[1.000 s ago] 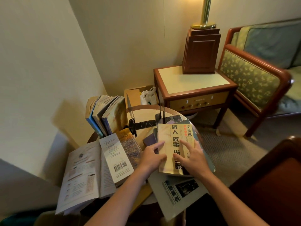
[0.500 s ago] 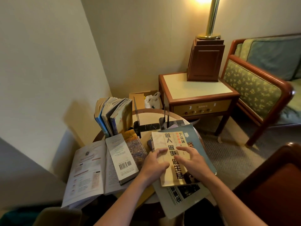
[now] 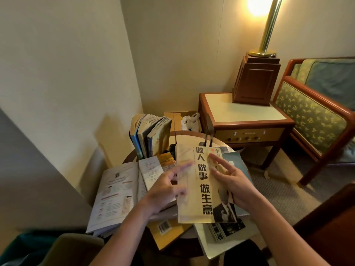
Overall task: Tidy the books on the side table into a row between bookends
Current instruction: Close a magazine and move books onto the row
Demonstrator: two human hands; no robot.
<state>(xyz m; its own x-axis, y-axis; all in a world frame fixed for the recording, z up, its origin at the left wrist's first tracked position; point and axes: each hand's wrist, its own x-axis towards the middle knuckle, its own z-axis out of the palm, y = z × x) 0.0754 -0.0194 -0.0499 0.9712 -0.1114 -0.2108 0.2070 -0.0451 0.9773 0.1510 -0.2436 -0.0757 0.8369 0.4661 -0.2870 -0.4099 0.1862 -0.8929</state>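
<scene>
The round table point(image 3: 189, 138) fills the frame's centre, strewn with flat books. An open booklet point(image 3: 115, 192) hangs over its left edge. At lower centre is the yellow book point(image 3: 192, 189), cover towards the camera, long axis running up the frame, title start at the top. Upright books point(image 3: 151, 135) stand to its upper left. The right hand point(image 3: 237, 187) grips the book's right edge, fingers over the cover. The left hand point(image 3: 165, 187) is spread wide and blurred beside the left edge; contact unclear. Half a second ago both hands lay on the book on the heap; now it is raised and the left hand is off the cover.
</scene>
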